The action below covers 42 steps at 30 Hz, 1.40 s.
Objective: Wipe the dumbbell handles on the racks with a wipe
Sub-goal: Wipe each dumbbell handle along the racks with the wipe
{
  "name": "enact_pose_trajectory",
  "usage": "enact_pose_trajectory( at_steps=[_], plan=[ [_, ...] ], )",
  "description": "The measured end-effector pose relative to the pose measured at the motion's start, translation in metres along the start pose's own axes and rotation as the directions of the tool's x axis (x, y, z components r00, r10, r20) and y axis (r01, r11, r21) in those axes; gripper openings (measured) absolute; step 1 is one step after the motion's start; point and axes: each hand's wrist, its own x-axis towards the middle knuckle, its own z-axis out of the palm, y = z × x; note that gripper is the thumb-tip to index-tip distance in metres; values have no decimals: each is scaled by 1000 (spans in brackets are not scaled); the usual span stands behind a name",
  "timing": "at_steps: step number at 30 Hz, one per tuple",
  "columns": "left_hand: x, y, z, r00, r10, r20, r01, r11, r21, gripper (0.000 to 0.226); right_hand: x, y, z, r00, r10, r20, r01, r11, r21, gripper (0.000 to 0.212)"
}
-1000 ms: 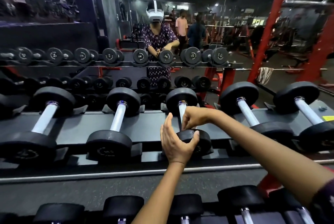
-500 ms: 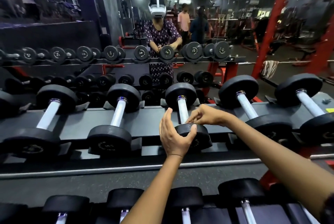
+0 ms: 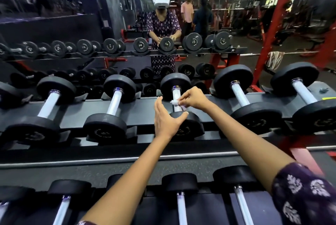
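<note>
Right hand [image 3: 193,98] pinching a small, soft white wipe [image 3: 175,102] against the knurled steel handle [image 3: 176,97] of a heavy middle dumbbell [image 3: 183,126] on the rack [image 3: 145,108]. Left hand [image 3: 164,119] spread, thumb touching the near weight. Narrow gaps to neighbouring dumbbells; open room above.

One head-worn camera looks forward and down, close over the dumbbell rack [image 3: 76,115], facing a mirror [image 3: 227,24].

Dumbbells [image 3: 179,104] side by side on rack [image 3: 143,110] (mirror [image 3: 200,24] behind)
</note>
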Motion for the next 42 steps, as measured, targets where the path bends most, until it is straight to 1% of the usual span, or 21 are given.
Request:
enact_pose_trajectory(
  at_steps=[2,4,6,7,9,11,13,14,19,23,25,28,30,32,33,34,35,36,38,40,42],
  plan=[
    [9,9,-3,997,38,64,-46,991,125,115,2,-1,1,1000,-26,0,26,998,-55,11],
    [15,16,-2,987,34,159,-71,970,233,120,-3,0,-2,994,-31,105,41,995,-95,13],
    [18,16,-1,981,3,195,-56,963,265,123,-6,-1,-4,983,-30,184,52,992,-117,13],
    [18,15,0,981,-1,194,-50,965,256,123,-4,-1,-5,985,-33,171,55,991,-125,13],
    [19,13,0,983,1,184,-44,972,229,123,5,-2,-5,997,-31,68,39,991,-132,14],
    [19,14,0,985,1,175,-39,976,214,120,14,0,-3,999,-24,-45,20,996,-88,17],
    [17,15,-1,986,7,167,-41,979,199,117,16,1,-1,994,-6,-110,1,999,-38,18],
    [16,16,0,986,10,164,-41,981,187,115,12,3,-1,994,-3,-110,-1,999,-36,17],
    [16,16,-2,989,23,148,-49,983,175,110,-4,7,1,997,-65,37,70,987,-147,13],
    [14,17,-1,992,11,126,-33,984,176,107,16,-3,2,993,-35,-115,26,996,-81,17],
    [14,17,-1,994,1,110,-20,986,166,107,22,-6,3,988,-10,-153,5,999,-33,20],
    [13,16,-2,993,-11,115,-6,989,149,110,14,-6,4,990,14,-140,-18,999,-29,15],
    [13,17,-1,987,-15,159,-5,992,125,115,2,-3,3,998,2,-67,-7,998,-69,11],
    [19,14,-5,977,-30,212,32,999,-9,106,-5,-2,0,1000,-11,9,12,997,-73,8],
    [23,7,-10,975,-38,219,57,995,-77,93,-3,-3,-1,1000,-18,16,20,996,-82,8],
    [28,-5,-16,978,-46,204,62,995,-74,77,1,-4,-1,1000,-23,-3,23,995,-101,9],
    [37,-18,-23,982,-60,177,54,998,40,64,9,-6,-2,999,-30,-40,25,992,-120,10],
    [44,-36,-29,982,-86,169,51,978,202,60,14,-8,-1,997,-28,-73,18,991,-133,11],
    [55,-66,-34,960,-175,217,45,866,499,65,20,-14,3,995,-21,-100,4,986,-168,12],
    [61,-78,-28,934,-213,287,-24,763,646,71,18,-16,6,999,-33,-37,22,966,-257,15],
    [61,-79,-20,929,-174,326,-115,703,702,74,11,-15,6,996,-41,78,63,949,-307,19]
  ],
)
